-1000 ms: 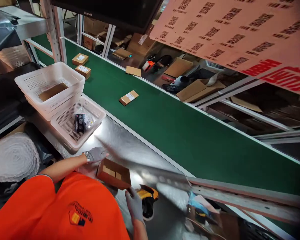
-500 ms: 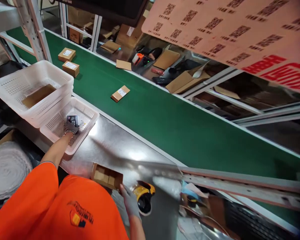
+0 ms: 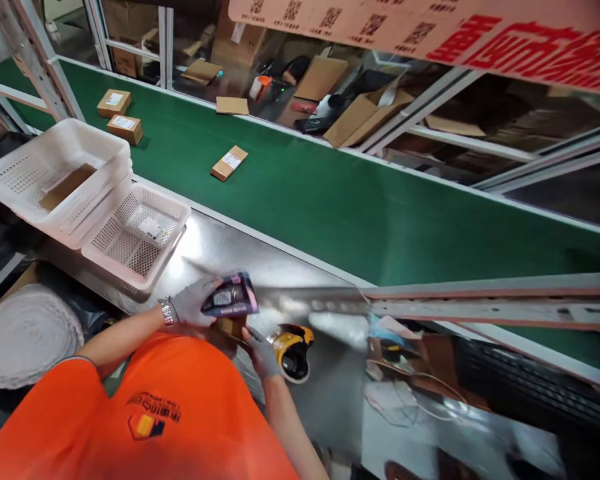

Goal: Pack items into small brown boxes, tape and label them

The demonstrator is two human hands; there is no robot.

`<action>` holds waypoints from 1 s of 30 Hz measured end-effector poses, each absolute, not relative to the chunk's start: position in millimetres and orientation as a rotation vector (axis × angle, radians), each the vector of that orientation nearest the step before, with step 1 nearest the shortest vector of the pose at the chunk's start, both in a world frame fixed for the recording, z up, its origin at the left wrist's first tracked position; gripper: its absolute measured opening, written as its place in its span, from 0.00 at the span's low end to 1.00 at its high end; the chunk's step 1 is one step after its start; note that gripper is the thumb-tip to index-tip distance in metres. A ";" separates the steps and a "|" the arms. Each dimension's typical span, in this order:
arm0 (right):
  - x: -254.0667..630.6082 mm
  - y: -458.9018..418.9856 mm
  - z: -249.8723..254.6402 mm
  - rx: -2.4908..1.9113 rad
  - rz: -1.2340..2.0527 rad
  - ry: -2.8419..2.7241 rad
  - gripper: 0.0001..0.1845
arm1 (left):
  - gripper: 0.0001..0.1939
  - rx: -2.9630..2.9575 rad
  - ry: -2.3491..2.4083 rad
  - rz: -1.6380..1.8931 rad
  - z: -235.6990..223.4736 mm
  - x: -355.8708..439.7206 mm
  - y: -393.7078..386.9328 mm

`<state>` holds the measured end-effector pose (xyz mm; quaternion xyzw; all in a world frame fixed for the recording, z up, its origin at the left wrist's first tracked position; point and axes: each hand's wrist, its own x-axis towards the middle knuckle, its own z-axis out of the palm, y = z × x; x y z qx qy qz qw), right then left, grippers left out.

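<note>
- Conveyor belt (image 3: 330, 207): green, running across the view beyond the steel table (image 3: 215, 250). 3 labelled parcels ride on it, 2 close together far up the belt (image 3: 120, 117) and 1 alone (image 3: 229, 163) nearer the table. The stretch of belt alongside the table's far edge is bare.
- Steel table: a raised lip marks its far edge against the belt. Shiny bare metal lies between the baskets and the hands.
- White baskets (image 3: 55, 180): a stack at the table's left end holding a piece of cardboard, and 1 single basket (image 3: 135, 233) beside it with only a small slip inside.
- Small open box (image 3: 230, 327): on the table's near edge, mostly hidden under the packet; whether anything is inside cannot be seen.
- Packet (image 3: 230, 297): dark, pink-edged, held flat just above the box, so it is not packed yet; sealing and sending look to be left.
- Left hand (image 3: 193, 307): gloved, grasping the packet by its left end.
- Right hand (image 3: 260, 350): gloved, fingers bent against the box's right side, just beside a yellow tape gun (image 3: 293, 347); its grip cannot be told.
</note>
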<state>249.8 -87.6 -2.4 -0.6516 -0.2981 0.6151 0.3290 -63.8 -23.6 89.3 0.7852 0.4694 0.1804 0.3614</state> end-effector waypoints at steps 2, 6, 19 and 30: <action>250.4 -89.4 -4.9 -1.665 1.666 -0.748 0.27 | 0.49 2.121 1.042 0.273 71.1 -30.8 -38.6; 247.9 -91.1 -8.2 -1.631 1.683 -0.771 0.25 | 0.39 2.249 1.069 0.006 58.2 -11.1 -40.9; 244.2 -81.0 -33.0 -1.464 1.777 -0.595 0.32 | 0.35 2.475 1.063 -0.290 100.8 -31.5 -16.3; 239.9 -79.9 -25.3 -1.434 1.795 -0.708 0.38 | 0.36 2.530 1.108 -0.437 108.9 -18.9 -7.1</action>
